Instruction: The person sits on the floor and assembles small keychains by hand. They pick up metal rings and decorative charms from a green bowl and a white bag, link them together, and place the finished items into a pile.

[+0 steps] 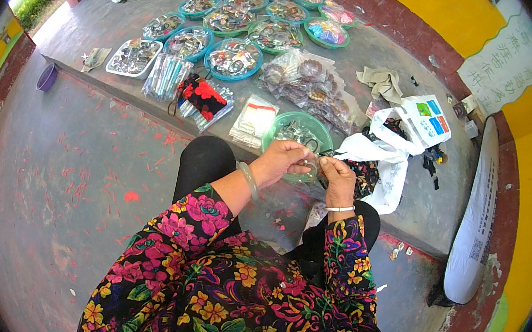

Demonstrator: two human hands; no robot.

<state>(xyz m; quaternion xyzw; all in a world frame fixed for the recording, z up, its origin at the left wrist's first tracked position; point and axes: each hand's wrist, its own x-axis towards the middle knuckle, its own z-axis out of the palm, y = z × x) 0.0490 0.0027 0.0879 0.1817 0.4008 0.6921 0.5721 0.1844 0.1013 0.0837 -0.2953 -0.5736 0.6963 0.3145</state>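
Observation:
My left hand [279,163] is closed in a pinch above a green plastic basin [272,135]. Just to its right, my right hand [338,179] is pinched too, fingertips close to the left ones. A small dark piece shows by the fingertips, too tiny to name. Inside the basin lie several small clear packets with dark bits. Beside my right hand is an opened white plastic bag [392,185] with dark items in it. Left of the basin sits a stack of clear flat bags [254,122] with a red strip.
Several basins, such as a blue one [231,78], hold small packaged goods on the raised platform. A white tray [116,71], packs of pens [169,78], a red-and-black pouch [204,98] and a heap of bagged brown items [314,86] stand nearer. A purple bowl [47,77] is at left.

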